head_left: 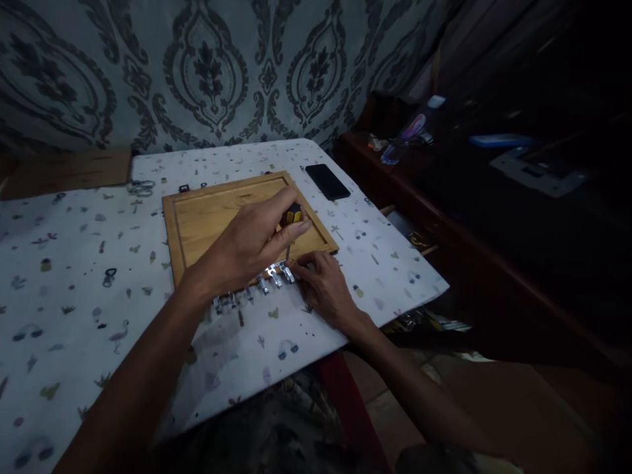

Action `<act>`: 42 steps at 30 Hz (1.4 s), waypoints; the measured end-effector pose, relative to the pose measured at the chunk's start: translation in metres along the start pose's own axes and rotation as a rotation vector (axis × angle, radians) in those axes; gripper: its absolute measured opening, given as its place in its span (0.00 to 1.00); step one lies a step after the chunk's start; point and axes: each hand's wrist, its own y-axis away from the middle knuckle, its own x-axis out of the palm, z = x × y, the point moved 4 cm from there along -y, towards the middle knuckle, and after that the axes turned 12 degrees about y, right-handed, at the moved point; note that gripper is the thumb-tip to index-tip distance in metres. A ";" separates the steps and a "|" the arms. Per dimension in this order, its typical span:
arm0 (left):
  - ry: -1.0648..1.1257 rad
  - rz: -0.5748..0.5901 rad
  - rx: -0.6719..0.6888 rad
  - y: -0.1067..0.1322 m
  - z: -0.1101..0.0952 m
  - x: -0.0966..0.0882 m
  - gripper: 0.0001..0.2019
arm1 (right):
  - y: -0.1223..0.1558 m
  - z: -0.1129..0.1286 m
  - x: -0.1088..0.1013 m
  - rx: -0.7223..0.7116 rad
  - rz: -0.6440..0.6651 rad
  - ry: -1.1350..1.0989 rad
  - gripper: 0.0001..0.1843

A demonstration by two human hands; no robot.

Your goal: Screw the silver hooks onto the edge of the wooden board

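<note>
My left hand (251, 234) is closed around the black-and-yellow handle of a screwdriver (293, 214), whose shaft points down. The tip is at the near edge of a framed wooden board (212, 220) that lies flat on the table. Several shiny metal hooks (274, 276) stand in a row along that edge. Low beside the shaft, the bent fingers of my right hand (328, 289) pinch at the rightmost metal hook (287, 272). The screw, if there is one under the tip, is too small to make out.
The table wears a white printed cloth (148, 263). A black phone (328, 182) lies right of the board. Scissors (141, 187) and a cardboard piece (74, 171) are at the back left. A bottle (407, 135) is on the dark furniture at right.
</note>
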 end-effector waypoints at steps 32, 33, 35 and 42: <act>-0.039 0.026 -0.076 0.001 0.018 0.008 0.07 | 0.001 -0.001 -0.002 -0.013 0.025 0.020 0.17; -0.046 0.033 -0.071 0.001 0.017 0.008 0.07 | 0.001 -0.001 -0.002 -0.017 0.020 0.024 0.17; -0.054 0.046 -0.067 0.001 0.016 0.008 0.06 | 0.001 -0.001 -0.002 -0.021 0.015 0.030 0.18; 0.034 -0.008 -0.112 0.001 0.018 0.013 0.05 | 0.000 -0.002 0.002 -0.010 0.024 0.016 0.20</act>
